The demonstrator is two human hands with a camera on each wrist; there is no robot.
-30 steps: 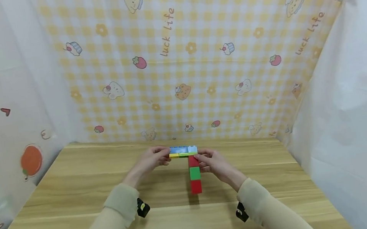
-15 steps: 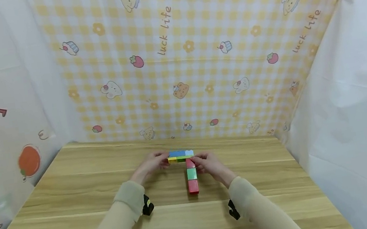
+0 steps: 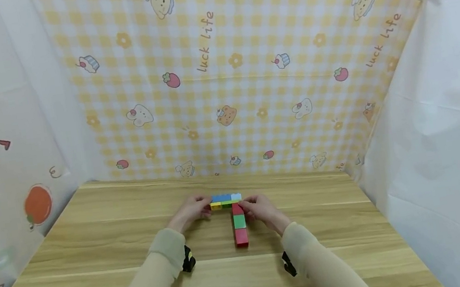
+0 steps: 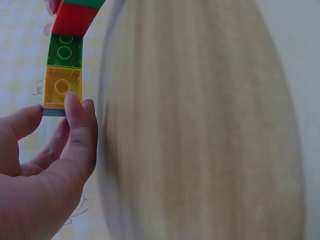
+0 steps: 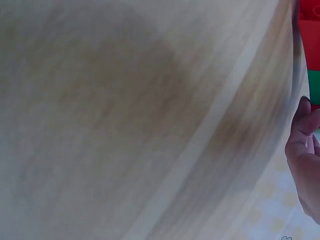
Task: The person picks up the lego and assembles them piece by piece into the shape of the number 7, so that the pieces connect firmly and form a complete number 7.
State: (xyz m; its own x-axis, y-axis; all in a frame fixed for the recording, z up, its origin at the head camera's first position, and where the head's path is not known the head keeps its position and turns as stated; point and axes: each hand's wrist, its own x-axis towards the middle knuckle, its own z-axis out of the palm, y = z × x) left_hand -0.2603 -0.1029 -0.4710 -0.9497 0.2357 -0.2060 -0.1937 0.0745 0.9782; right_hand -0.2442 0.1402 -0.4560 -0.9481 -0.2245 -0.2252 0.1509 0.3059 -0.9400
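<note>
Both hands hold one joined toy brick structure above the wooden table. Its crosspiece has a blue brick [image 3: 221,198] and a light blue brick [image 3: 236,196] over a yellow brick [image 4: 62,86] and a green brick [image 4: 65,52], hollow undersides showing in the left wrist view. A column of red, green brick [image 3: 239,221] and red brick [image 3: 241,237] extends from its right end towards the person. My left hand [image 3: 191,211] pinches the crosspiece's left end, at the yellow brick. My right hand [image 3: 261,209] pinches the corner near the upper red brick [image 3: 237,209], partly covering it.
A wood-grain table [image 3: 100,286] spreads beneath the arms. Behind it hangs a yellow checked cloth [image 3: 240,89] with printed cartoons. White sheets [image 3: 439,145] close off the left and right sides. A black wrist device [image 3: 188,259] shows under the left sleeve.
Both hands have lowered the brick structure in the head view, with a slight shift left for the bricks and the right hand. Their grips look the same.
</note>
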